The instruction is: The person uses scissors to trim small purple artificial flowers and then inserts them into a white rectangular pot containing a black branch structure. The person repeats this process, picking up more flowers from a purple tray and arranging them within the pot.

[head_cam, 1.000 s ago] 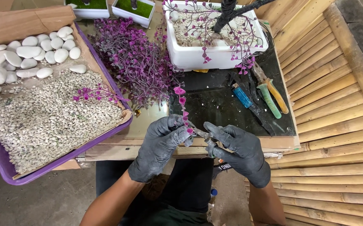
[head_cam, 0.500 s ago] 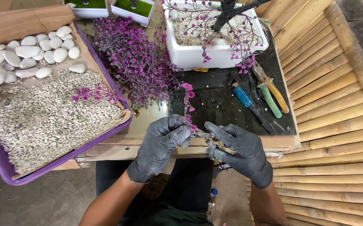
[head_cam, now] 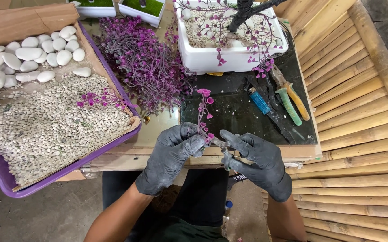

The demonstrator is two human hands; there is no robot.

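A thin artificial sprig with small magenta leaves (head_cam: 204,112) stands upright over the near edge of the dark surface (head_cam: 234,114), its base pinched in the grip of the gloved left hand (head_cam: 172,154). The gloved right hand (head_cam: 253,159) closes its grip on small metal pliers (head_cam: 222,148) touching that base. Beyond lie a heap of purple plastic foliage (head_cam: 142,62), a white rectangular planter (head_cam: 229,58), a blue lighter (head_cam: 260,101) and green-and-orange-handled cutters (head_cam: 290,98).

Purple sprig (head_cam: 205,112) in left hand (head_cam: 170,154) rotated, tip now higher and further right
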